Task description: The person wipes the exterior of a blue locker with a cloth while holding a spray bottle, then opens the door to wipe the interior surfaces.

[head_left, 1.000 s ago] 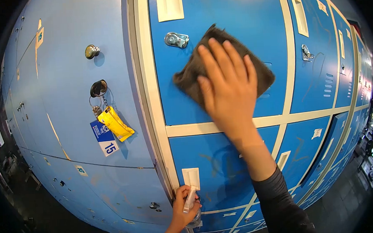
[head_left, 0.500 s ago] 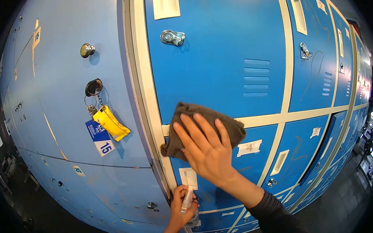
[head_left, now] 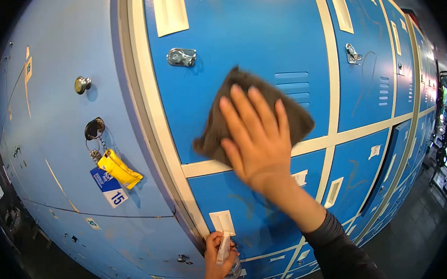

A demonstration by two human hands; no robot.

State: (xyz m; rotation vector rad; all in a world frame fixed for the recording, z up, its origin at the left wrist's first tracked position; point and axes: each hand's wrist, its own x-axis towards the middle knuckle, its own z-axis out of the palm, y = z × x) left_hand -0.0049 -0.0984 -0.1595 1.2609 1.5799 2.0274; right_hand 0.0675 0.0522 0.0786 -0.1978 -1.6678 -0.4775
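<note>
My right hand (head_left: 259, 137) lies spread on a dark grey-brown cloth (head_left: 294, 116), its fingers apart, pressing the cloth flat against a blue locker door (head_left: 238, 37). The cloth covers the door's lower part, beside the vent slots and over part of the cream frame. Lower down, my left hand (head_left: 216, 258) is wrapped round a clear spray bottle (head_left: 233, 270) with a whitish trigger head (head_left: 223, 248), close to the cream handle recess (head_left: 222, 223) of the door below.
At the left, a lighter blue locker (head_left: 57, 148) has keys with a yellow tag (head_left: 119, 169) and a card marked 15 (head_left: 110, 188) hanging from its lock. A metal latch (head_left: 182, 57) sticks out above the cloth. More lockers run off to the right, one door ajar.
My right hand and the cloth have moved up across the upper door, off the door below. The view has shifted slightly. My left hand still holds the bottle.
</note>
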